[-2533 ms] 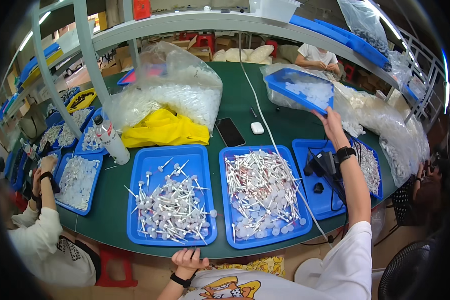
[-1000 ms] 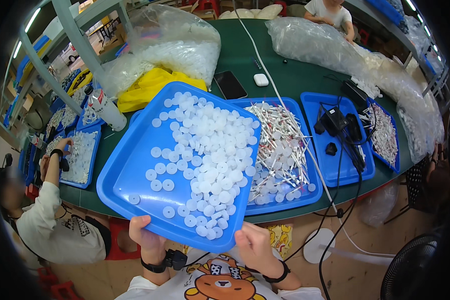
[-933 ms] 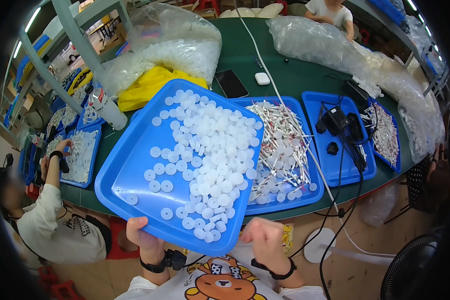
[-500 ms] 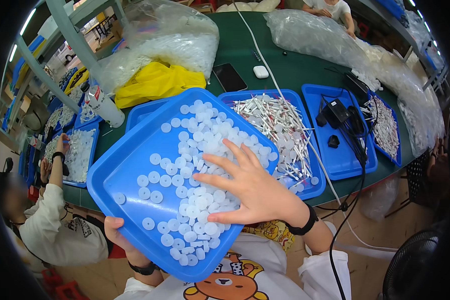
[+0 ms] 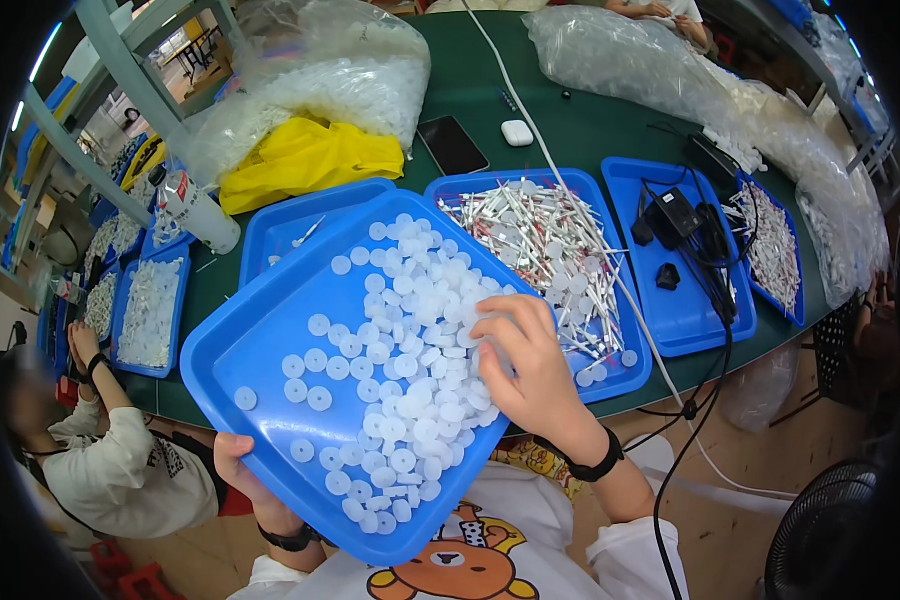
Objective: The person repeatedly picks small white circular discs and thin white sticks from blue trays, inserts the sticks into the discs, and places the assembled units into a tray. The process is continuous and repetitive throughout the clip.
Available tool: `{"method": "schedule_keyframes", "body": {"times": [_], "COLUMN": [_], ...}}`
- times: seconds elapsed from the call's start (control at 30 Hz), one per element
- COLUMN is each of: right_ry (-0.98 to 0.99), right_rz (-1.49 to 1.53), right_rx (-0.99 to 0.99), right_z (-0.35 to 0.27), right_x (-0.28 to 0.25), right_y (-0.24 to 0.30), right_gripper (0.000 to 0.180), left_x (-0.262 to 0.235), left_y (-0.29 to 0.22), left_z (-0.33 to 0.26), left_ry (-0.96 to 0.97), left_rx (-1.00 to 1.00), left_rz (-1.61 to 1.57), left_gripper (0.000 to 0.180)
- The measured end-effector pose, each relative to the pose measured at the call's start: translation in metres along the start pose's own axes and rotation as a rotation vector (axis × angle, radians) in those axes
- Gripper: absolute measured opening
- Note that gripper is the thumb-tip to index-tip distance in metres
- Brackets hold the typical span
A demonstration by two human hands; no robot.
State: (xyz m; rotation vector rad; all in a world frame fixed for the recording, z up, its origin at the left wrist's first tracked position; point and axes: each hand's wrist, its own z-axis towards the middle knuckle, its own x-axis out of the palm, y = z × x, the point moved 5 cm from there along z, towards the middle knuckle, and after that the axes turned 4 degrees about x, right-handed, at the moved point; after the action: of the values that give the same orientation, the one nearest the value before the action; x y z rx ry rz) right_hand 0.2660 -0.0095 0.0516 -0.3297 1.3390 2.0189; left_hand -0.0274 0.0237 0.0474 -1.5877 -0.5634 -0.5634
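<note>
While frosty plastic discs (image 5: 406,365) with tiny centre holes sat heaped in a smooth blue tray (image 5: 270,325), the left hand (image 5: 255,480) had its near-left edge clamped. The right hand (image 5: 525,375), well apart, was bent over the discs' right side, honestly couldn't tell if pinching any. Thin white sticks (image 5: 535,230) lay tangled beyond.

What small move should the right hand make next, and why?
I'd gently close the right hand's fingers on a few white discs. They look bent over the right side of the heap, so little reaching seems needed, and the left hand grips the blue tray's near left edge, which should help steady it.
</note>
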Motion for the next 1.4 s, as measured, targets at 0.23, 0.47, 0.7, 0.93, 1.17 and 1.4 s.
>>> {"method": "schedule_keyframes", "body": {"times": [0.23,0.47,0.7,0.93,1.17,1.4], "right_ry": [-0.180,-0.063,0.270,0.221,0.132,0.126], "right_rz": [0.073,-0.020,-0.033,-0.073,-0.166,-0.129], "right_rx": [0.291,-0.003,-0.143,-0.094,-0.146,-0.150], "right_z": [0.001,-0.009,-0.007,-0.006,-0.006,-0.003], "right_x": [-0.032,-0.024,0.012,0.009,0.009,0.007], "right_y": [-0.051,0.023,0.028,0.018,0.015,0.010], "right_gripper": [0.012,0.028,0.034,0.027,0.023,0.021], "left_x": [0.007,0.018,0.020,0.015,0.002,-0.001], "left_y": [-0.002,0.002,0.007,0.005,0.006,0.004], "left_z": [-0.002,-0.005,-0.004,-0.009,-0.006,-0.004], "left_ry": [-0.032,-0.103,-0.032,-0.047,-0.030,0.031], "left_rx": [0.020,0.020,0.014,0.027,0.033,0.034], "left_rz": [0.047,0.024,-0.012,0.040,0.035,-0.005], "left_gripper": [0.063,0.063,0.063,0.061,0.061,0.063]}}
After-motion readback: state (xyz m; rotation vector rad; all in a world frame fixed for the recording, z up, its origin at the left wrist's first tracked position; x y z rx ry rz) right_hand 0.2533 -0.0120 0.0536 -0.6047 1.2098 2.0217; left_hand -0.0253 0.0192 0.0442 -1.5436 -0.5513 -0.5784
